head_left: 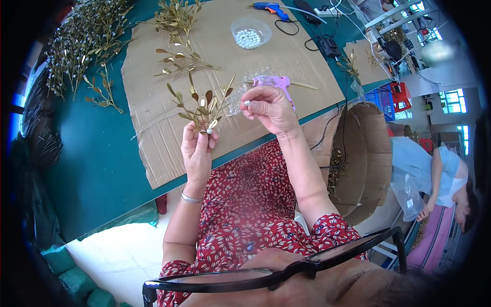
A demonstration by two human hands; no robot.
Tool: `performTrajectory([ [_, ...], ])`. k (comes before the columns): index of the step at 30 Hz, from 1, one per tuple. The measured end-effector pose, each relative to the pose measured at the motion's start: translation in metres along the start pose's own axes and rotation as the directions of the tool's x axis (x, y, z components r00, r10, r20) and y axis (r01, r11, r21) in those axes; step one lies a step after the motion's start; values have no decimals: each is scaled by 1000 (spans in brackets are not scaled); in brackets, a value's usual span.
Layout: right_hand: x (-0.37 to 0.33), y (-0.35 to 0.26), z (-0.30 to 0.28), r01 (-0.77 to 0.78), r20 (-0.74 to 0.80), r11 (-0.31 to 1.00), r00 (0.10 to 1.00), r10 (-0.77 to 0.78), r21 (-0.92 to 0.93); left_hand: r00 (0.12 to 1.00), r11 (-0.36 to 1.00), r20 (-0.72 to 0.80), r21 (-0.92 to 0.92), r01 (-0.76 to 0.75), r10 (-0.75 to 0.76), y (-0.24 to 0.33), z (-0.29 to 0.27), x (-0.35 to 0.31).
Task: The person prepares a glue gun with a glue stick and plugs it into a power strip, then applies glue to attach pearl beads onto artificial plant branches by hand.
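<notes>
My left hand (198, 153) is closed on the stem of a gold artificial leaf sprig (208, 105), its leaves fanning upward. A white pearl bead (209, 131) shows low on the sprig, just above the thumb. To the right, apart from the sprig, my right hand (273, 108) pinches another small white pearl bead (247, 103) between thumb and fingertips. Just behind that hand a pink glue gun (280, 82) lies on the cardboard (235, 130), with a glue stick (305, 85) at its back end and clear glue strands about its nozzle.
A clear bowl (266, 31) of pearl beads stands further back, near a blue glue gun (271, 7) and black cables. Loose gold sprigs (186, 61) and a large leafy pile (84, 38) lie left. A cardboard drum (368, 153) stands right; beyond it a person (434, 169) bends.
</notes>
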State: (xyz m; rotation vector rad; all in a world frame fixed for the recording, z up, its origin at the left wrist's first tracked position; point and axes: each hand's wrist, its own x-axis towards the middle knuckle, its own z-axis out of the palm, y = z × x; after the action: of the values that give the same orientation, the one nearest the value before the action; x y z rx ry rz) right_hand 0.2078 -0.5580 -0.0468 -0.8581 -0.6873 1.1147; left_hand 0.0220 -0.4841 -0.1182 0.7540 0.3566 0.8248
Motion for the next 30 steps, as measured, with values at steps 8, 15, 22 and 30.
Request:
performTrajectory([
  [8, -10, 5, 11, 103, -81, 917, 986, -144, -384, 1000, 1000, 21, 9, 2, -2, -1, -1, -2],
  [15, -17, 0, 30, 138, -86, 813, 971, -225, -565, 999, 999, 31, 32, 16, -17, 1, 0, -3],
  [22, -15, -3, 39, 162, -1, 635, 969, -248, -755, 999, 994, 43, 106, 24, -28, 0, 0, -3],
  [30, -14, -5, 48, 195, 50, 572, 965, -259, -797, 998, 986, 54, 161, 35, -44, 0, -1, -4],
])
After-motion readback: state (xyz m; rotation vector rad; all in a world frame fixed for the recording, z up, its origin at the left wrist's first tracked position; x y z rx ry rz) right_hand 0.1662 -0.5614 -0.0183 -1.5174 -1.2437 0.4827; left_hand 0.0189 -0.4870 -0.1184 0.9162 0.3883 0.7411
